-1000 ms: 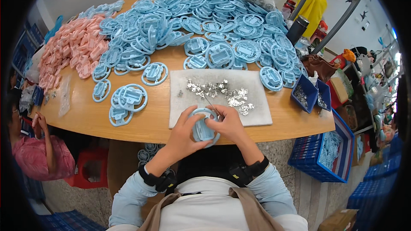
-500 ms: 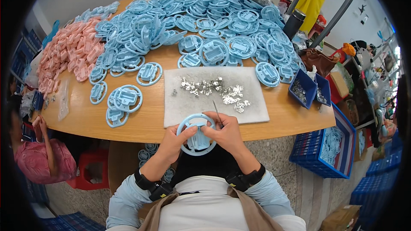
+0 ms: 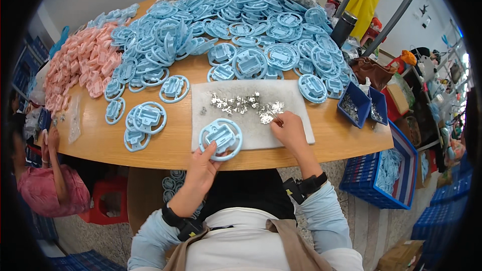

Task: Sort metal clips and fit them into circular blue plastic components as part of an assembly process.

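My left hand [image 3: 202, 166] grips a light blue plastic toy steering wheel [image 3: 235, 145] by its lower left rim, tilted over the front of the white pad [image 3: 205, 88]. The wheel's recessed middle part faces up. Pinched in my right hand [image 3: 290, 129] are thin metal tweezers [image 3: 277, 116], largely hidden by the fingers. Their tip is at the right-hand cluster of small shiny metal pieces [image 3: 266, 114]. A longer heap of the same metal pieces [image 3: 236, 103] lies to the left on the pad.
Blue wheels [image 3: 251, 63] are piled across the table, with pink plastic parts [image 3: 83, 60] at the left. Several loose wheels [image 3: 146, 117] lie left of the pad. Blue bins [image 3: 353, 104] of small parts stand at right, above a blue crate [image 3: 374, 175]. Two people sit nearby.
My right hand has left the wheel and moved right and forward with the tweezers to the metal pieces. My left hand has carried the wheel slightly left and forward, over the pad's edge.
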`<state>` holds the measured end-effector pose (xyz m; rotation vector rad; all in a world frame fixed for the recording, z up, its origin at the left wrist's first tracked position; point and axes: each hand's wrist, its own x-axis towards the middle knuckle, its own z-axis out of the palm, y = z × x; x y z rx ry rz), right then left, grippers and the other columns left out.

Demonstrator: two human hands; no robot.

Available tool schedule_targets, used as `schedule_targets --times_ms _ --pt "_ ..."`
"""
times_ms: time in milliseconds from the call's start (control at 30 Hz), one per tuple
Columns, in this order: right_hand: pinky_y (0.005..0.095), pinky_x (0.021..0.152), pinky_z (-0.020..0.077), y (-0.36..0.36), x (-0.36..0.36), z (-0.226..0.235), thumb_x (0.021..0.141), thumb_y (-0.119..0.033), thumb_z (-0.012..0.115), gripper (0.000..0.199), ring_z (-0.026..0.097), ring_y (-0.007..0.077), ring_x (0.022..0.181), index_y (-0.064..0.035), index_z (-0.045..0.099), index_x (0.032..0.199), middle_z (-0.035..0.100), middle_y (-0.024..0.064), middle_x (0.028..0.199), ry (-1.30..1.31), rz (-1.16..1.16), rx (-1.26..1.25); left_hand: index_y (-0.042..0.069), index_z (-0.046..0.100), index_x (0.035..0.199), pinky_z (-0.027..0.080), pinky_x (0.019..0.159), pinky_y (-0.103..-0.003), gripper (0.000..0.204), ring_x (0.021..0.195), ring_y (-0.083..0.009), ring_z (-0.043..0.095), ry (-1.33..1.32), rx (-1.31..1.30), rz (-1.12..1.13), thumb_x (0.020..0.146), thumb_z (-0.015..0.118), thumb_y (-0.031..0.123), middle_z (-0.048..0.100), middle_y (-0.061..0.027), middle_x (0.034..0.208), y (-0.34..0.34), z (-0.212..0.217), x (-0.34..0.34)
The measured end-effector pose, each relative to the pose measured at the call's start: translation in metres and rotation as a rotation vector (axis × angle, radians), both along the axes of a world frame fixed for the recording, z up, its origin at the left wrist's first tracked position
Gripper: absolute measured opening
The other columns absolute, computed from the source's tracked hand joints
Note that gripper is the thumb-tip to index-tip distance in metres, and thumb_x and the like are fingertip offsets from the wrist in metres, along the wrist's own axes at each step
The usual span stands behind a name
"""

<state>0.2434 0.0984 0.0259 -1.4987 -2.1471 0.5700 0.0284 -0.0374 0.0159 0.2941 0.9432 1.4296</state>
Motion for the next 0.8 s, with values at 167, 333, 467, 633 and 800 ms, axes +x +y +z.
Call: schedule_targets --times_ms 167,333,467,633,800 --pt "0.0429 0.069 0.0485 -0.005 -0.022 -0.007 0.075 -0.016 0.066 0.017 0.061 0.0343 0.077 0.0010 0.064 0.075 0.062 0.0182 0.080 -0.031 -0.113 0.044 0.000 0.050 0.120 0.049 0.090 -0.035 0.037 0.103 -0.0222 0.061 0.001 -0.147 -0.393 0.097 0.048 0.029 0.061 -0.0147 0.111 -0.016 0.003 0.012" --pt "0.0393 0.066 0.0485 0.001 -0.025 -0.011 0.075 -0.013 0.065 0.014 0.061 0.0314 0.070 0.0010 0.064 0.074 0.063 0.0165 0.076 0.092 -0.115 -0.060 0.000 0.061 0.110 0.051 0.080 -0.028 0.030 0.091 -0.0170 0.064 0.496 -0.004 -0.889 0.090 0.061 0.022 0.064 -0.0133 0.105 -0.024 0.011 -0.026" --pt "0.0326 0.059 0.0464 0.002 -0.019 -0.006 0.075 -0.010 0.064 0.011 0.059 0.0241 0.061 0.0010 0.062 0.075 0.062 0.0125 0.068 0.234 -0.075 -0.146 -0.001 0.059 0.110 0.045 0.090 -0.038 0.054 0.104 -0.0290 0.057 1.505 0.629 -0.263 0.067 0.081 0.026 0.061 -0.0137 0.108 0.014 0.030 -0.034" --pt "0.0298 0.057 0.0444 -0.009 -0.033 0.006 0.076 -0.010 0.066 0.012 0.057 0.0202 0.060 0.0012 0.061 0.077 0.060 0.0112 0.068 0.376 0.073 -0.153 0.001 0.054 0.117 0.037 0.098 -0.042 0.071 0.114 -0.0340 0.047 1.575 0.713 -0.292 0.058 0.083 0.030 0.055 -0.0158 0.117 0.045 0.003 -0.035" --pt "0.0341 0.062 0.0443 -0.023 -0.060 0.013 0.077 -0.008 0.065 0.011 0.057 0.0264 0.068 0.0013 0.059 0.080 0.058 0.0136 0.073 0.380 0.335 -0.100 0.001 0.054 0.112 0.039 0.095 -0.041 0.071 0.108 -0.0338 0.049 1.576 0.653 -0.231 0.055 0.085 0.030 0.055 -0.0159 0.112 0.046 -0.004 -0.019"
